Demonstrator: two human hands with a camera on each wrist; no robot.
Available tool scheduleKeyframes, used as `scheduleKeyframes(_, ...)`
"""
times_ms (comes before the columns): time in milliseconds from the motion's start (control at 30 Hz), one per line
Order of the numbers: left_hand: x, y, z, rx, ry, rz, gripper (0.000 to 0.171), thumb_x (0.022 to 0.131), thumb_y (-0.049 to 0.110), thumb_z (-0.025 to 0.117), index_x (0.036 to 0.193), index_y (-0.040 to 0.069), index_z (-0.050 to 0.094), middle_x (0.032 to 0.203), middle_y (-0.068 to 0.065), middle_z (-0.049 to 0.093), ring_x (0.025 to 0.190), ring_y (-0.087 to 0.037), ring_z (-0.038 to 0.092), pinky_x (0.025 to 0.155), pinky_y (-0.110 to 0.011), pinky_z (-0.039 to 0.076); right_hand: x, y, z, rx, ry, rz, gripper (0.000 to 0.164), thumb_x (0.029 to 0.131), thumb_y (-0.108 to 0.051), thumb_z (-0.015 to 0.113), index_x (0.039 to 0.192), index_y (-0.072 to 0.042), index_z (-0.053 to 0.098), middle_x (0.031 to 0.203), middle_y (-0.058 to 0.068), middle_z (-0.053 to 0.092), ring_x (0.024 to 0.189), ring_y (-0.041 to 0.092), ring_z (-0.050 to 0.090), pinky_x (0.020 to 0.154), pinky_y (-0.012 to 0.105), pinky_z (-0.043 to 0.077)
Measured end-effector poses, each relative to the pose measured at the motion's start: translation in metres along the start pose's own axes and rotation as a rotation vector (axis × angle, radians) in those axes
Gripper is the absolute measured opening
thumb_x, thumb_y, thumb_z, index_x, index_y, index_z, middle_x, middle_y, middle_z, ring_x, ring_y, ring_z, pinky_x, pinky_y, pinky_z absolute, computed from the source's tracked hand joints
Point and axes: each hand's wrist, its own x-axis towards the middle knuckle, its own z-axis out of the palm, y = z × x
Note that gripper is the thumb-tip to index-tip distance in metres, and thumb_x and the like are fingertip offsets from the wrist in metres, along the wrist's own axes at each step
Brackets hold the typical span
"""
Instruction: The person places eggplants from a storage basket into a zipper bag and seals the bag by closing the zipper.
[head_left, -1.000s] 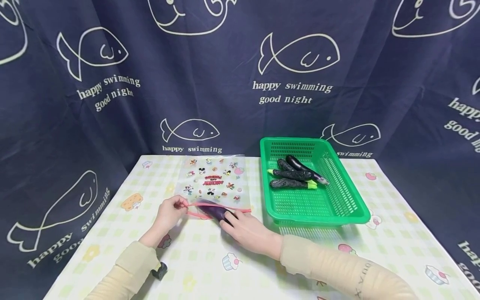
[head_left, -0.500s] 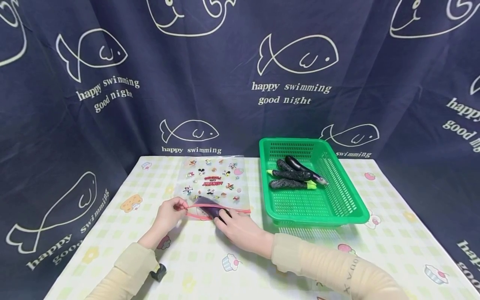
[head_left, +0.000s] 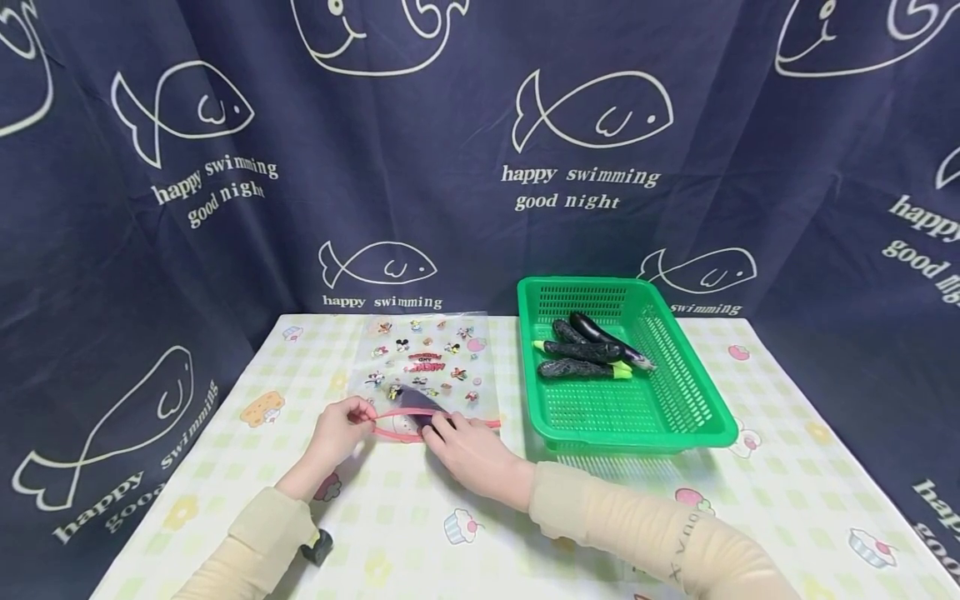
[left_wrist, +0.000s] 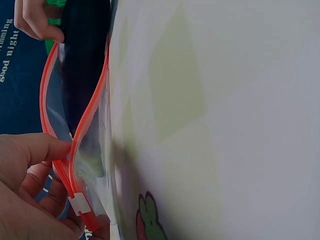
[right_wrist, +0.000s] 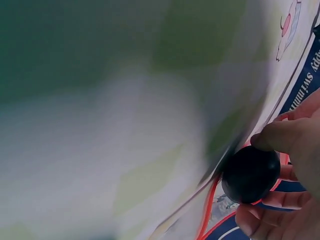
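Note:
A clear zip bag (head_left: 480, 354) printed with cartoon figures lies flat, its red-edged mouth toward me and gaping. My left hand (head_left: 341, 429) pinches the left corner of that mouth; the left wrist view shows the white slider (left_wrist: 79, 204) beside its fingers. A dark purple eggplant (head_left: 412, 404) is partly inside the bag, its far end showing through the plastic. My right hand (head_left: 480, 462) holds the near end at the opening. Seen from the right wrist, thumb and fingers (right_wrist: 285, 200) surround the rounded end of the eggplant (right_wrist: 251, 175).
To the right stands a green plastic basket (head_left: 637, 442). In it lie a glossy eggplant (head_left: 600, 329) and several dark, bumpy vegetables (head_left: 577, 368), some with light green tips. A patterned cloth (head_left: 405, 533) covers the table, and a navy curtain (head_left: 465, 192) hangs behind.
My right hand has moved left and slightly forward, sliding the eggplant deeper into the bag and turning it steeper. The left hand stays at the bag's corner.

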Motion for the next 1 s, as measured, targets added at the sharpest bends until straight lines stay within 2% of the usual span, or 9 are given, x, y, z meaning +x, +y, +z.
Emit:
scheduleKeyframes(367, 0.002, 0.002, -0.002, -0.017, 0.004, 0.009, 0.01, 0.076, -0.004, 0.065, 0.084, 0.003, 0.064, 0.076, -0.007, 0.061, 0.07, -0.015, 0.053, 0.065, -0.026, 0.043, 0.007, 0.001, 0.001, -0.014, -0.014, 0.011, 0.028, 0.091, -0.021, 0.053, 0.117, -0.012, 0.053, 0.11, 0.006, 0.053, 0.082, 0.017, 0.054, 0.053, 0.025, 0.046)
scheduleKeyframes(600, 0.0, 0.003, -0.002, -0.019, -0.001, 0.016, 0.011, 0.075, -0.005, 0.064, 0.083, 0.003, 0.064, 0.076, -0.007, 0.061, 0.07, -0.016, 0.053, 0.066, -0.027, 0.043, 0.003, 0.005, 0.004, 0.049, 0.003, 0.002, 0.039, 0.087, -0.033, 0.06, 0.119, -0.013, 0.052, 0.113, 0.006, 0.054, 0.086, 0.018, 0.056, 0.056, 0.027, 0.047)
scheduleKeyframes(833, -0.003, -0.003, 0.0, -0.003, 0.0, 0.008, 0.012, 0.074, -0.005, 0.065, 0.08, 0.006, 0.064, 0.075, -0.004, 0.061, 0.07, -0.015, 0.052, 0.066, -0.027, 0.043, -0.006, 0.008, 0.003, 0.143, 0.034, -0.024, 0.039, 0.085, -0.035, 0.065, 0.115, -0.015, 0.051, 0.107, 0.002, 0.052, 0.082, 0.016, 0.054, 0.054, 0.026, 0.045)
scheduleKeyframes(1000, 0.001, -0.007, 0.002, -0.004, 0.011, 0.013, 0.012, 0.074, -0.004, 0.065, 0.081, 0.005, 0.064, 0.076, -0.005, 0.061, 0.07, -0.015, 0.052, 0.066, -0.027, 0.043, -0.011, 0.012, 0.001, 0.15, 0.047, -0.052, 0.036, 0.085, -0.034, 0.064, 0.114, -0.017, 0.051, 0.105, 0.0, 0.052, 0.088, 0.015, 0.055, 0.059, 0.027, 0.048)
